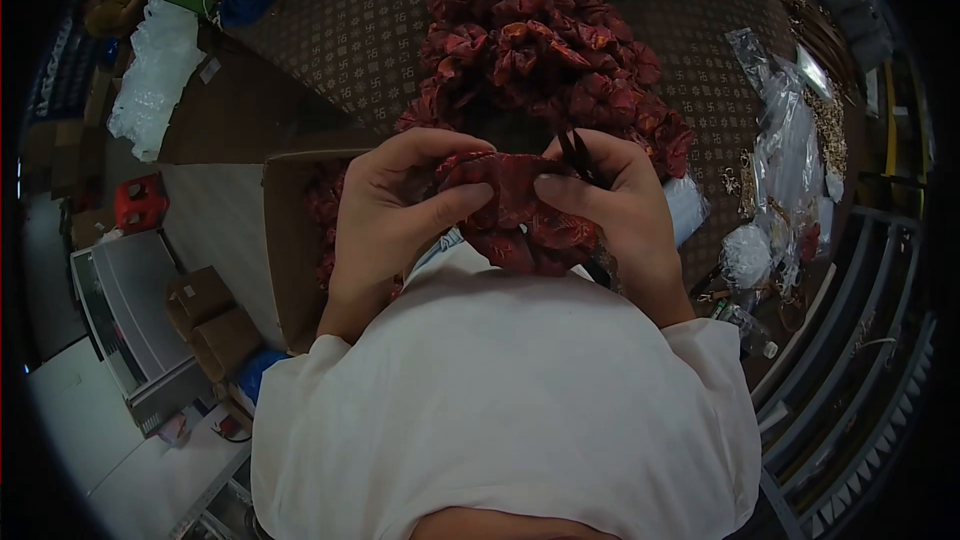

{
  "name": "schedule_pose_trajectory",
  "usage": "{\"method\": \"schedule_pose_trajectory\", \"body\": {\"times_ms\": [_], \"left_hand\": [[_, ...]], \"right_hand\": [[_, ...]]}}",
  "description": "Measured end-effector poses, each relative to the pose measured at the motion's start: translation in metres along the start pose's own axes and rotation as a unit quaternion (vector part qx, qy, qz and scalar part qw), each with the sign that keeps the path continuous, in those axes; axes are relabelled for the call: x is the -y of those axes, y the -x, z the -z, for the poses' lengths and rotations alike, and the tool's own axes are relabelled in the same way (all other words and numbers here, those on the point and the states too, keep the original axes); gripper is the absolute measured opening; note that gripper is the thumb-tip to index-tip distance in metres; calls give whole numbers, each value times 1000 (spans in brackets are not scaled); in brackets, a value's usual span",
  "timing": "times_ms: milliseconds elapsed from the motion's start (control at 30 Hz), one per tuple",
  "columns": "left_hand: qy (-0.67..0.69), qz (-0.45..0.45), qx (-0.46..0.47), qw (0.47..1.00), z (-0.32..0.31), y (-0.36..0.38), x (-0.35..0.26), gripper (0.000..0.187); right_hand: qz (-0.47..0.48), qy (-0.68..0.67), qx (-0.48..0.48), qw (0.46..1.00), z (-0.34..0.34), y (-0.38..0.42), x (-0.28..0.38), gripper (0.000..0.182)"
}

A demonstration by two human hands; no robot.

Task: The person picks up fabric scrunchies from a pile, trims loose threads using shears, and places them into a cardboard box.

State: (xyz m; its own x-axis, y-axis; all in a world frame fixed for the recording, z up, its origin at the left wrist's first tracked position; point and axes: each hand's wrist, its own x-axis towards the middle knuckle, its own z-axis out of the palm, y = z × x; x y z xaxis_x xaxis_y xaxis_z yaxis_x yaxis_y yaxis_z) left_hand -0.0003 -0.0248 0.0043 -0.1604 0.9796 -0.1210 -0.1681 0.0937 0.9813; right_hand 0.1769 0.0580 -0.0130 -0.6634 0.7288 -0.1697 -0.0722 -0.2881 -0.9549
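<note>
A dark red patterned fabric scrunchie (530,230) is stretched between my two hands in front of my chest. My left hand (400,195) pinches its left side between thumb and fingers. On its other side, my right hand (620,205) pinches the cloth the same way. Dark pointed blades (575,152), apparently small thread snips, stick up from my right hand; their handle is mostly hidden. Just beyond my hands lies a large heap of similar red scrunchies (540,45) on the brown patterned table cover (350,30).
A cardboard box (285,250) with more red scrunchies stands at my left. Clear plastic bags (785,155) and small metallic pieces lie at the right of the table. A metal rack (850,350) stands at lower right, and a white plastic bag (155,75) at upper left.
</note>
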Motion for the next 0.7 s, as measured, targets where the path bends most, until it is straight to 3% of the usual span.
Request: {"method": "schedule_pose_trajectory", "body": {"times_ms": [67,167,267,500,567,600,667,700], "left_hand": [[98,19,-11,995,0,1,1,28],[135,30,-24,990,4,1,6,23],[140,35,-38,989,5,2,3,21],[113,27,-67,991,3,4,6,23],[0,-98,-61,993,0,3,4,30],[0,-97,-62,993,1,2,2,30],[-266,-235,-6,935,3,-1,-4,42],[-266,-235,-8,935,4,0,-3,42]], "right_hand": [[-22,-30,-7,999,0,2,2,13],[-32,-75,-12,997,-2,6,8,15],[-59,-116,8,991,-1,9,14,17],[-19,-66,-5,998,0,9,9,18],[-2,-22,-8,1000,-3,10,10,17],[16,28,-16,999,-6,11,10,16],[34,77,-20,996,-12,12,8,15],[46,54,-16,997,-15,13,4,15]]}}
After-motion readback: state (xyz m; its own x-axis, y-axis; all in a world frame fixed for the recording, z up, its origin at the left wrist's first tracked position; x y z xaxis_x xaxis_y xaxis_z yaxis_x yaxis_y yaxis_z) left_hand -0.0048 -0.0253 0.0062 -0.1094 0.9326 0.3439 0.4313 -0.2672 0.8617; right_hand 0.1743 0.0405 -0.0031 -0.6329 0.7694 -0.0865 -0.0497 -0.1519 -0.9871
